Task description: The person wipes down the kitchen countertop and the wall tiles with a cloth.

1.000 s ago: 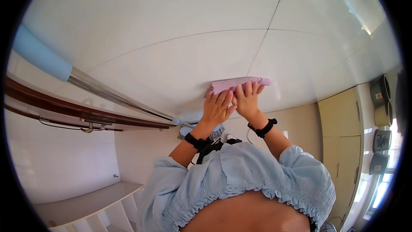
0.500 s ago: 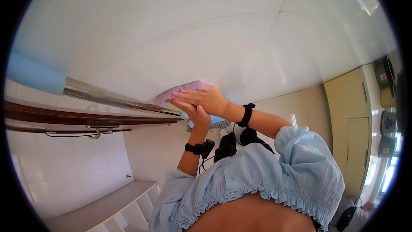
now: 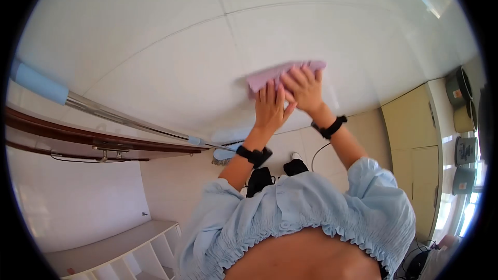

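Observation:
A folded pink cloth lies flat against the white tiled wall. My left hand presses its fingertips on the cloth's lower edge, fingers stretched out. Beside it on the right, my right hand rests on the cloth with its fingers spread, slightly blurred. The thumbs are close together below the cloth. Both wrists wear black bands.
A mop with a blue and metal handle leans at the left, its head on the floor. Behind it are a dark wooden door edge and white shelving. Cream cabinets and several containers stand right.
Both hands and the cloth swept left, then back right and higher up the wall. The hands, overlapping half a second ago, are now side by side. The view has shifted too.

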{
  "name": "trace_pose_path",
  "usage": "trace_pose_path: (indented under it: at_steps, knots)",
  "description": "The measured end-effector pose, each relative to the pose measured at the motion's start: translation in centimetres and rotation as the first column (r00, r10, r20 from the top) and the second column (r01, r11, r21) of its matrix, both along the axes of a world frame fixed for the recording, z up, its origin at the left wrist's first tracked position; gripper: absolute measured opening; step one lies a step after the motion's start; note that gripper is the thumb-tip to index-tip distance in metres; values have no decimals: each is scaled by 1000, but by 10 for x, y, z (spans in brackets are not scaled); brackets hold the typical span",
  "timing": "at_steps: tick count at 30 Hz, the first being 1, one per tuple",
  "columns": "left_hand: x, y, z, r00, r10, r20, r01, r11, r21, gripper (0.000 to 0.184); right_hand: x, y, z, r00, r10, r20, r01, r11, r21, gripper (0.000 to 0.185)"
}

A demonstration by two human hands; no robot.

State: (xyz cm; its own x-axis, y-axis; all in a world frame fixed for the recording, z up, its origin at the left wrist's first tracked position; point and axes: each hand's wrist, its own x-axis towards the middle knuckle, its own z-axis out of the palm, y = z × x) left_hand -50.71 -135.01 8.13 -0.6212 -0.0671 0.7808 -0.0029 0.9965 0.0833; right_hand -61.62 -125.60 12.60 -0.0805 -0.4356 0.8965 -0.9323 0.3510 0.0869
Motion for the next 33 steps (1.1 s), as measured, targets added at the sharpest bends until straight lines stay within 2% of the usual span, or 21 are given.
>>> trace_pose_path:
  at_steps: [2, 4, 5, 6, 8, 10, 11, 13, 14, 16, 17, 18, 20, 22, 24, 26, 28, 29, 30, 32, 33]
  knots:
    - [-20, 9, 83, 993, 56, -100, -70, 988, -136, 77, -15, 2, 73, 998, -29, -58, 22, 992, -121, 42]
    - [-31, 16, 168, 989, 56, -140, -71, 992, -108, 80, -18, 5, 148, 996, -84, -41, 75, 981, -177, 44]
    - [-40, 20, 197, 956, 51, -290, -80, 993, -91, 73, -21, 7, 176, 998, -45, -47, 34, 975, -218, 45]
    - [-44, 22, 217, 944, 67, -323, -112, 986, -124, 72, -18, 15, 203, 998, -43, -54, 33, 985, -168, 53]
    - [-38, 19, 230, 964, 70, -257, -119, 976, -180, 78, -10, 12, 210, 999, -33, -4, 32, 984, -175, 51]
    - [-39, 16, 198, 960, 133, -245, -179, 967, -179, 77, -15, 4, 182, 999, -35, -42, 22, 964, -264, 45]
    - [-39, 14, 169, 958, 163, -238, -208, 961, -181, 77, -16, 6, 155, 998, -53, -45, 42, 977, -210, 43]
    - [-37, 15, 86, 969, 131, -210, -176, 961, -213, 74, -18, 9, 69, 998, -58, -6, 56, 985, -161, 40]
    - [-29, 17, 45, 987, 133, -88, -148, 970, -191, 70, -22, 12, 19, 999, -43, -1, 42, 989, -140, 40]
    - [-17, 30, -7, 991, 88, 105, -77, 992, -105, 67, -26, 34, -53, 996, -57, 66, 53, 996, 71, 41]
    - [-13, 34, -21, 984, 37, 172, -29, 998, -49, 69, -27, 45, -68, 991, -56, 125, 30, 978, 204, 43]
    - [-16, 40, -22, 975, -19, 222, 19, 1000, 1, 71, -29, 53, -61, 995, -11, 95, -5, 985, 170, 43]
    - [-33, 41, -17, 996, 6, 86, -2, 999, -46, 72, -42, 55, -41, 997, 76, 17, -78, 993, 92, 45]
    - [-44, 49, 30, 999, 48, 21, -46, 996, -72, 73, -55, 54, 12, 999, 32, -36, -31, 999, 37, 47]
    - [-63, 62, 109, 992, 66, -110, -76, 993, -89, 68, -65, 59, 82, 999, -28, -31, 27, 999, -29, 45]
    - [-72, 77, 180, 987, 46, -151, -64, 992, -112, 68, -73, 69, 148, 999, 26, -19, -29, 989, -142, 47]
    - [-79, 80, 204, 983, -30, -183, 19, 998, -65, 72, -83, 75, 179, 993, 79, -90, -90, 988, -124, 50]
    - [-85, 82, 208, 977, -67, -204, 59, 997, -45, 74, -87, 78, 179, 993, 58, -99, -71, 989, -131, 49]
    - [-92, 84, 198, 980, 0, -198, -17, 996, -84, 74, -91, 79, 179, 993, 37, -111, -52, 989, -139, 48]
    - [-107, 86, 147, 969, 138, -204, -171, 973, -156, 74, -94, 83, 143, 993, -51, -111, 39, 993, -111, 46]
    - [-111, 87, 116, 971, 152, -187, -183, 969, -164, 72, -98, 82, 107, 991, -78, -108, 67, 992, -105, 43]
